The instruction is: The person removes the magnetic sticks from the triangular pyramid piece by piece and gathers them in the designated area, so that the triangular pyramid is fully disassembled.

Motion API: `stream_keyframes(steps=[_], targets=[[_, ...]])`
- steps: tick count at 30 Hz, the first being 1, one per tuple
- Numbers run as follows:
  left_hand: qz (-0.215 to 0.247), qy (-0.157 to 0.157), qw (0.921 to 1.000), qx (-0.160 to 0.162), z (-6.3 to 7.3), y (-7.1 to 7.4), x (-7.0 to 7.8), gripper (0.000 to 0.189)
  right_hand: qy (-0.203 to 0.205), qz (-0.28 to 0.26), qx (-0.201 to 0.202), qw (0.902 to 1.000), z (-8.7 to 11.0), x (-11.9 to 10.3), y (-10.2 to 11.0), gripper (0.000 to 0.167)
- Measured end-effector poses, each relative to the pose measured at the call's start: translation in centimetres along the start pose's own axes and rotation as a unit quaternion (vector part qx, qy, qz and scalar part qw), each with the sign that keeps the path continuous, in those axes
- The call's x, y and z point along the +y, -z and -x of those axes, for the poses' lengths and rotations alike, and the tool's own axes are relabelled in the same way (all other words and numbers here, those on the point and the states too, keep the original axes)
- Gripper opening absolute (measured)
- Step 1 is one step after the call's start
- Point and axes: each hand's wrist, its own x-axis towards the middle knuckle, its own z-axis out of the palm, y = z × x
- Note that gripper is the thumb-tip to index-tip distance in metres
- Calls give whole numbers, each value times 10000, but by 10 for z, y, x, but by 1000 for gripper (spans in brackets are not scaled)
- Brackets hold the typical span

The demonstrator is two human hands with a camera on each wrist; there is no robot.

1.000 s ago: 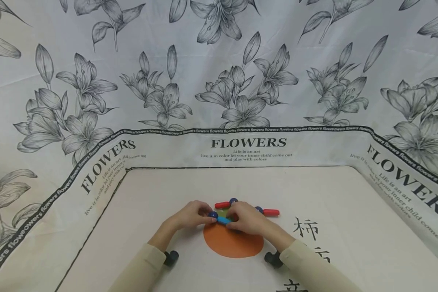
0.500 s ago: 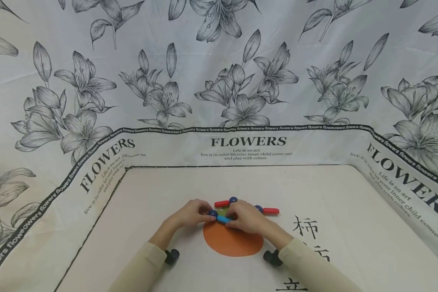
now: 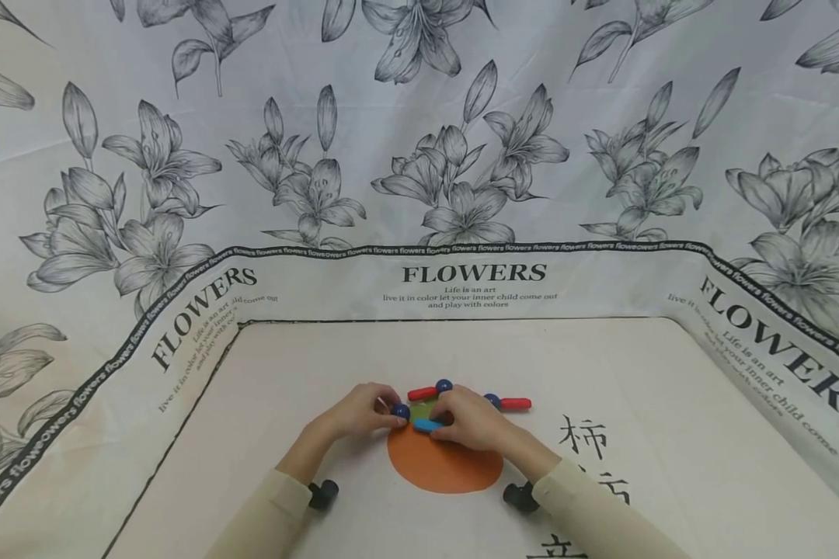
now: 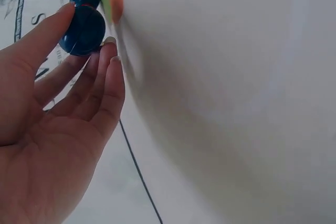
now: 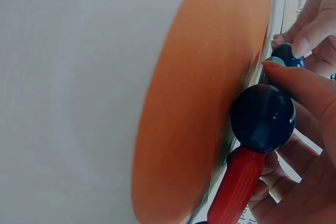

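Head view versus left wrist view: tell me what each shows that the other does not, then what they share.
Only the head view shows the black printed characters and both pale sleeves. Only the left wrist view shows the palm of the left hand. Both show that hand pinching a blue ball, plus the right hand, the light blue rod and the orange disc, at least in part.

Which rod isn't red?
The light-blue rod, pinched by the right hand. The other two visible, the left red rod and right red rod, appear higher in the head view.
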Motion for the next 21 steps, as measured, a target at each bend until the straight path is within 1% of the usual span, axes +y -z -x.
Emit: stream_keyframes(steps=[4, 6, 8, 10, 13, 18, 21], targets=[[20, -59, 9999, 93, 1, 10, -2, 27, -21, -79, -1, 10000, 0, 1, -1, 19], [-11, -133, 9998, 154, -2, 16, -1, 27, -27, -90, -4, 10000, 0, 3, -1, 19], [-48, -208, 9996, 200, -8, 21, 1, 27, -79, -43, -6, 10000, 2, 5, -1, 19], [-101, -259, 9992, 286, -19, 26, 3, 28, -125, 9, 6, 9999, 3, 7, -1, 20], [-158, -241, 9984, 488, -38, 31, 5, 30, -153, -2, 12, 9999, 4, 8, -1, 19], [-48, 115, 9959, 891, -69, 33, 2, 34, -89, -81, -12, 9999, 2, 6, -3, 19], [36, 313, 9933, 1108, -83, 32, -1, 36, -103, -40, -11, 9999, 0, 5, -3, 19]])
